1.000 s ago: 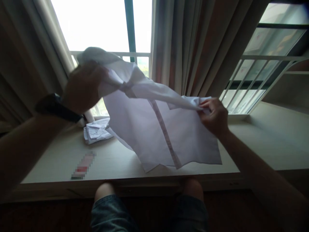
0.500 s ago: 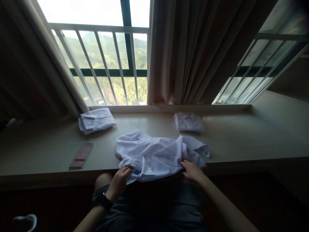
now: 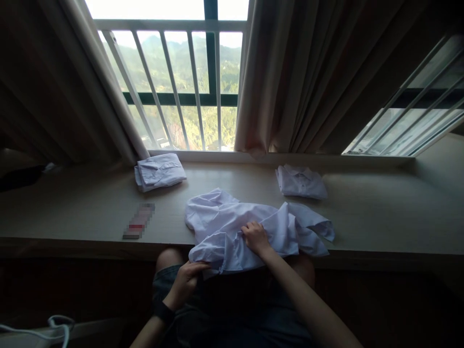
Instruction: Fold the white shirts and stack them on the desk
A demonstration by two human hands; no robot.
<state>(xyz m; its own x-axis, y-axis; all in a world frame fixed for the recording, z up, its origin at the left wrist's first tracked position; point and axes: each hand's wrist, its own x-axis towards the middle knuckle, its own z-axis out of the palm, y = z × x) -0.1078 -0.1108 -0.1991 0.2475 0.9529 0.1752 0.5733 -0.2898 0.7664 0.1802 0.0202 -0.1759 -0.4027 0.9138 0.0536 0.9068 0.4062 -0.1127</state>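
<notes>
A crumpled white shirt (image 3: 232, 222) lies on the beige window ledge (image 3: 380, 217), its front part hanging over the edge toward my lap. My left hand (image 3: 186, 280) pinches the hanging hem below the ledge. My right hand (image 3: 255, 237) presses and grips a fold near the shirt's middle. Two folded white shirts rest farther back: one at the left (image 3: 159, 171), one at the right (image 3: 300, 182).
A small flat pixelated card-like object (image 3: 138, 221) lies on the ledge left of the shirt. Window bars (image 3: 174, 87) and a hanging curtain (image 3: 308, 77) stand behind. A white cable (image 3: 54, 325) shows at the lower left. My knees sit under the ledge edge.
One second ago both hands held the shirt spread up in the air. It then dropped onto the ledge. Since half a second ago my right hand has moved left to the shirt's middle.
</notes>
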